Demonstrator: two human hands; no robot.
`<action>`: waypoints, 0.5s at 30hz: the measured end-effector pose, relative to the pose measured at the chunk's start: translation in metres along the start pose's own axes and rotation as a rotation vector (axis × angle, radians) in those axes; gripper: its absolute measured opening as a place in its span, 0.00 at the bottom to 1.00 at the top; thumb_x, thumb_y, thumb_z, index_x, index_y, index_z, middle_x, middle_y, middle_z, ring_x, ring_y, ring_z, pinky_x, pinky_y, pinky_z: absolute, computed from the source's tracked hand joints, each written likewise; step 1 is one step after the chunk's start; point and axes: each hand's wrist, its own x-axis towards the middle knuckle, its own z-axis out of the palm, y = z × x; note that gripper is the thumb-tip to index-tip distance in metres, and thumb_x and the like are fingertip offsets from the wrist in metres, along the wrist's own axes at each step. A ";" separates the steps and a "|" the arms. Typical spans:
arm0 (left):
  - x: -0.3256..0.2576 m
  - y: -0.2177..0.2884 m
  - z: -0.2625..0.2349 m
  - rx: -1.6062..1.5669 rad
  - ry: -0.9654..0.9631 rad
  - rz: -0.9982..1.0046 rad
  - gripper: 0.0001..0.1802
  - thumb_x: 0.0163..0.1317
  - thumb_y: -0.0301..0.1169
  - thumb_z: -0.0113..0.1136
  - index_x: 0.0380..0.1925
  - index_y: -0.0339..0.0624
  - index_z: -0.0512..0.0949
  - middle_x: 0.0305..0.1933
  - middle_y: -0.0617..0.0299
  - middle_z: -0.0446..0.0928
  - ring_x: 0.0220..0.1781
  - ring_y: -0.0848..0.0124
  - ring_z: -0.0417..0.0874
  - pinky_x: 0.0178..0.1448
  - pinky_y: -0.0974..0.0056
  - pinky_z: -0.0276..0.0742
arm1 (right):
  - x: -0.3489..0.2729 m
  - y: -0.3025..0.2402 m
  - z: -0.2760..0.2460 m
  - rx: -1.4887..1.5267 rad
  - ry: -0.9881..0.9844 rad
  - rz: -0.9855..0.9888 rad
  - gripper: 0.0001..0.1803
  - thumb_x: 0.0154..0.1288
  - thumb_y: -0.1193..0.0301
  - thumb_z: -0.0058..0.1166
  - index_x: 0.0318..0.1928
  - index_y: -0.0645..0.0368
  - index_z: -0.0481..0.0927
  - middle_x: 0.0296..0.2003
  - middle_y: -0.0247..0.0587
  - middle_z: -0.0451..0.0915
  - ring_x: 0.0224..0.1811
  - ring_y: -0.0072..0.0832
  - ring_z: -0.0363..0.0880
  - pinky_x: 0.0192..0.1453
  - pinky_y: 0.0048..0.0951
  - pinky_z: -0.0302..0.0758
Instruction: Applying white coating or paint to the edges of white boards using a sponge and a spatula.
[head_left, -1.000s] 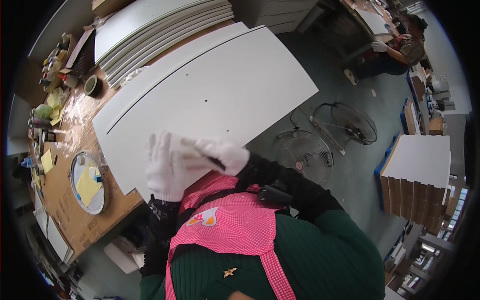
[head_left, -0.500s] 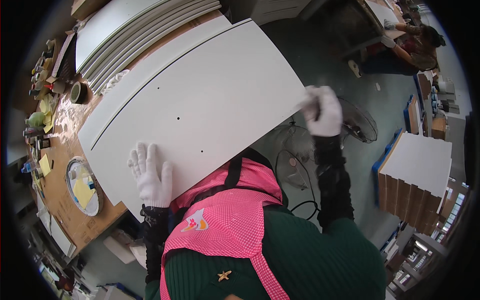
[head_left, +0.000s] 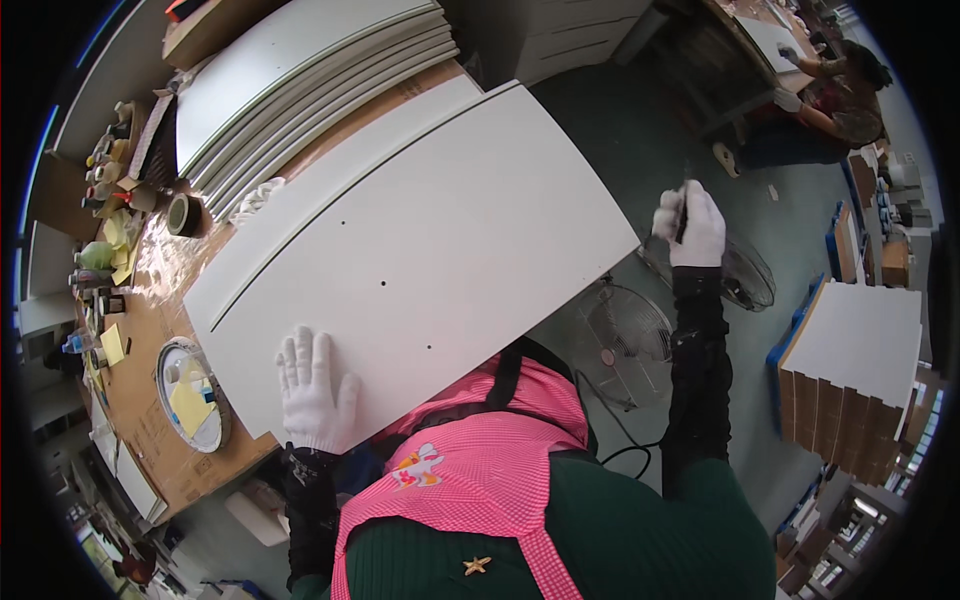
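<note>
White grooved panel (head_left: 480,220) lies on table (head_left: 140,410), before the person. Left hand (head_left: 318,395) spread flat on its near-left part; right hand (head_left: 697,228) closed around slim dark tool (head_left: 683,215), off the right corner. Panel judged stiff, smooth, weighty; best held by opposite edges.

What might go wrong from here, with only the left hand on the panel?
The left hand lies flat on the panel; uneven pressure might make it slide or tip, as its right end seems to overhang the table.

The right hand holds a slim dark tool near a corner; a slip might scratch the white surface.

If the panel shifts left, it might knock the round tray close beside it.
</note>
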 end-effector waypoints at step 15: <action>-0.002 0.000 0.016 -0.042 0.153 -0.032 0.41 0.61 0.46 0.59 0.71 0.37 0.61 0.77 0.42 0.55 0.80 0.48 0.51 0.82 0.45 0.40 | -0.143 0.160 0.296 -1.171 -1.071 -0.815 0.13 0.64 0.67 0.53 0.47 0.56 0.78 0.42 0.47 0.80 0.43 0.46 0.82 0.45 0.45 0.80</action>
